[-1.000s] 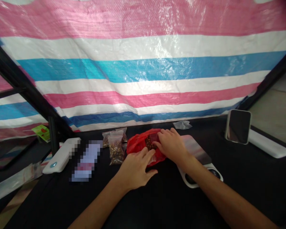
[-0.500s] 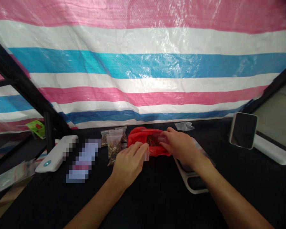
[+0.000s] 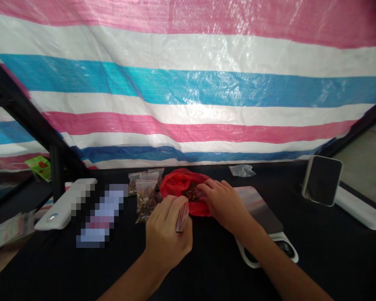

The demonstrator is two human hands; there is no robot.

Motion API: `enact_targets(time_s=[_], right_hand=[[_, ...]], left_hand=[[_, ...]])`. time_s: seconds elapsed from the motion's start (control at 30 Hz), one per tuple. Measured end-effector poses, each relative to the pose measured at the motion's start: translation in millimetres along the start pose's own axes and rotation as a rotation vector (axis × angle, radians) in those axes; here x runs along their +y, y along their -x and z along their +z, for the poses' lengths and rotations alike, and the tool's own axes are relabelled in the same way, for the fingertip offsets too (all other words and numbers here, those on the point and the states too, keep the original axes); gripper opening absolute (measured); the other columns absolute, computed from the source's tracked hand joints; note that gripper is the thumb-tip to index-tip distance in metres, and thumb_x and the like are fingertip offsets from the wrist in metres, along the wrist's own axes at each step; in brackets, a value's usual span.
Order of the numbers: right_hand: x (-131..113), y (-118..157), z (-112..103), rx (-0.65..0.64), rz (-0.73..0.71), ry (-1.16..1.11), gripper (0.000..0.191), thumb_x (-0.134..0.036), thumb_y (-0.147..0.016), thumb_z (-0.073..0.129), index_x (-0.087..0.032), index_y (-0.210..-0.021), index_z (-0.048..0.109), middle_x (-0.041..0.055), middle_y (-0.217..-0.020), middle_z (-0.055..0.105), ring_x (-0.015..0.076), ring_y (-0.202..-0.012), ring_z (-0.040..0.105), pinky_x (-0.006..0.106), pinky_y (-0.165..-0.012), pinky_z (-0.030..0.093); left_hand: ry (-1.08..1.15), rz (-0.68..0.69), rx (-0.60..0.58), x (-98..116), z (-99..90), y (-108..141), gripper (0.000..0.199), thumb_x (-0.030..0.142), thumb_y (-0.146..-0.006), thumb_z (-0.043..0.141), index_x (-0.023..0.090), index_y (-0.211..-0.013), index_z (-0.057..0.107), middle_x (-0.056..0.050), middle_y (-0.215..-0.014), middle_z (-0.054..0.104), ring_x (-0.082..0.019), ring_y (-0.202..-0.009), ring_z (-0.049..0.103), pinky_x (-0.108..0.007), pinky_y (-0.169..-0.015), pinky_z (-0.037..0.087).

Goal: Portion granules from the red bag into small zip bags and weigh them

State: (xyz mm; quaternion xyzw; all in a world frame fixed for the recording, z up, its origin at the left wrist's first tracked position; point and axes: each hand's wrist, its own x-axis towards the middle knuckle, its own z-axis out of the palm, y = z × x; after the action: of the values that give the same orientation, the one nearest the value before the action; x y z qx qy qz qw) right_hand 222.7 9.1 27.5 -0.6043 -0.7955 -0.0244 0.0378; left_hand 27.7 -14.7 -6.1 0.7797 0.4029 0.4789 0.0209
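My left hand point(image 3: 167, 232) is closed around a small clear zip bag point(image 3: 182, 217) with a red-striped edge, which sticks up between thumb and fingers. To the right, my right hand point(image 3: 227, 205) reaches into an open red plastic bag point(image 3: 177, 179), fingers curled down at loose brown dried bits point(image 3: 191, 193). Whatever its fingertips pinch is hidden. Just left of the red bag stand several filled zip bags point(image 3: 146, 198) of dried brown and yellowish pieces. Under and behind my right forearm lies a kitchen scale point(image 3: 263, 213) with a dark platform and white rim.
A crumpled clear bag point(image 3: 242, 170) lies at the back. At right stand a dark-screened device point(image 3: 322, 180) and a white bar point(image 3: 360, 207). Leftward are a white elongated device point(image 3: 58, 211), a blurred-out item point(image 3: 103, 215) and flat plastic bags point(image 3: 9, 230). Striped sheeting point(image 3: 188, 113) hangs behind.
My left hand has drawn back toward me and turned, bringing the small zip bag upright into view. My right hand has shifted slightly nearer, still at the red bag, whose mouth looks wider.
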Motion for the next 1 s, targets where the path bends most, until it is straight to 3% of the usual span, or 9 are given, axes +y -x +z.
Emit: enact_targets(time_s=[0.1,0.2,0.43,0.63,0.83,1.0], right_hand=[[-1.9,0.8,0.4,-0.014,0.007,-0.034,0.021,-0.03,-0.1,0.065,-0.023,-0.12,0.069,0.0071,-0.117,0.073,0.0258,-0.107,0.067,0.038,-0.087,0.038],[-2.3,1.4,1.1,-0.016,-0.001,-0.061,0.019,-0.033,-0.099,0.067,-0.022,-0.114,0.07,0.0065,-0.113,0.074,0.0259,-0.103,0.067,0.038,-0.085,0.037],[-8.8,4.7,0.8,-0.043,-0.051,-0.147,0.02,-0.038,-0.095,0.072,-0.022,-0.106,0.069,0.0052,-0.104,0.076,0.0242,-0.096,0.067,0.038,-0.085,0.036],[1.8,2.5,2.3,0.044,-0.039,-0.09,0.021,-0.029,-0.1,0.063,-0.025,-0.12,0.069,0.0051,-0.114,0.073,0.0252,-0.103,0.063,0.039,-0.086,0.036],[11.6,-1.1,11.1,0.13,-0.03,-0.035,0.037,-0.014,-0.098,0.058,-0.028,-0.131,0.066,0.0061,-0.128,0.069,0.0248,-0.108,0.058,0.038,-0.087,0.037],[6.0,-0.8,14.4,0.11,-0.026,-0.034,0.03,-0.023,-0.099,0.063,-0.028,-0.128,0.068,0.0063,-0.123,0.07,0.0255,-0.108,0.058,0.04,-0.088,0.038]], left_hand=[[-0.017,-0.171,-0.147,1.3,4.4,2.9,0.028,0.012,-0.088,0.058,0.025,-0.113,0.059,-0.001,-0.097,0.071,-0.018,-0.074,0.069,-0.03,-0.065,0.052],[0.035,-0.302,-0.229,-1.8,9.9,4.6,0.026,0.016,-0.091,0.057,0.027,-0.114,0.059,0.0,-0.104,0.072,-0.018,-0.08,0.072,-0.029,-0.068,0.053],[0.296,-0.572,-0.128,-8.9,18.9,3.0,0.021,0.027,-0.096,0.062,0.025,-0.117,0.059,-0.003,-0.111,0.068,-0.02,-0.101,0.068,-0.033,-0.09,0.054],[0.53,-0.602,-0.06,-17.2,24.0,3.8,0.019,0.016,-0.094,0.06,0.022,-0.112,0.059,-0.004,-0.105,0.064,-0.017,-0.094,0.064,-0.03,-0.085,0.053],[0.468,-0.569,0.034,-14.5,23.0,2.2,0.01,0.017,-0.096,0.059,0.022,-0.104,0.058,-0.004,-0.105,0.055,-0.016,-0.094,0.058,-0.031,-0.084,0.052],[0.502,-0.639,0.015,-19.3,32.4,12.1,0.032,0.016,-0.093,0.06,0.024,-0.123,0.052,-0.008,-0.122,0.051,-0.021,-0.112,0.058,-0.041,-0.098,0.055]])
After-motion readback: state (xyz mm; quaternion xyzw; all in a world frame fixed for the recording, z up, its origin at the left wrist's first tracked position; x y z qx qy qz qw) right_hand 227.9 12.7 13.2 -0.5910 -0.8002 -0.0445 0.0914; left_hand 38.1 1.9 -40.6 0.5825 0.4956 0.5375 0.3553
